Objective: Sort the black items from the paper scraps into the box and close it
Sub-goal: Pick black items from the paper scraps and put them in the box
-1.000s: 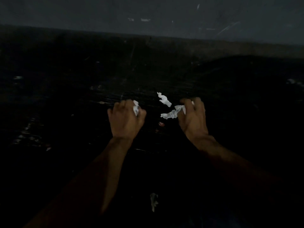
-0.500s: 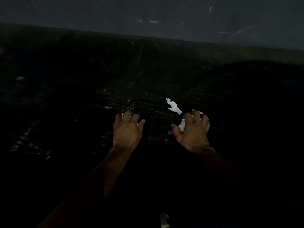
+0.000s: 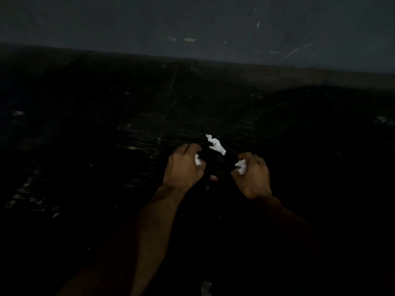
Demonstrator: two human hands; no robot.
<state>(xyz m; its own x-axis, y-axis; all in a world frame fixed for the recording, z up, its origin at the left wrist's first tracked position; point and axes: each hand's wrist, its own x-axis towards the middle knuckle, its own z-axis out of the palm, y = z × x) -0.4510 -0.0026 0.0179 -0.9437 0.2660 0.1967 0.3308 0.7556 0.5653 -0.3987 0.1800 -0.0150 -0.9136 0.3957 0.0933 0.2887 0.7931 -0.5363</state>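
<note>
The scene is very dark. My left hand (image 3: 183, 167) is curled over a small white paper scrap (image 3: 198, 160) held at its fingers. My right hand (image 3: 253, 174) is curled over another crumpled white scrap (image 3: 241, 166). A third white paper scrap (image 3: 216, 144) lies on the dark surface just beyond and between the hands. The gap between the hands is black (image 3: 215, 162); I cannot tell black items from the surface there. No box can be made out.
A small reddish thing (image 3: 213, 177) lies between my wrists. A pale scrap (image 3: 205, 287) sits at the bottom edge. A dark wall (image 3: 192, 28) rises behind the dark, scratched surface (image 3: 128, 135). Faint pale flecks (image 3: 27, 197) lie at the left.
Both hands have drawn together and curled from flat on the surface. The white scraps now show in each hand's fingers. The loose scrap beyond them stays put.
</note>
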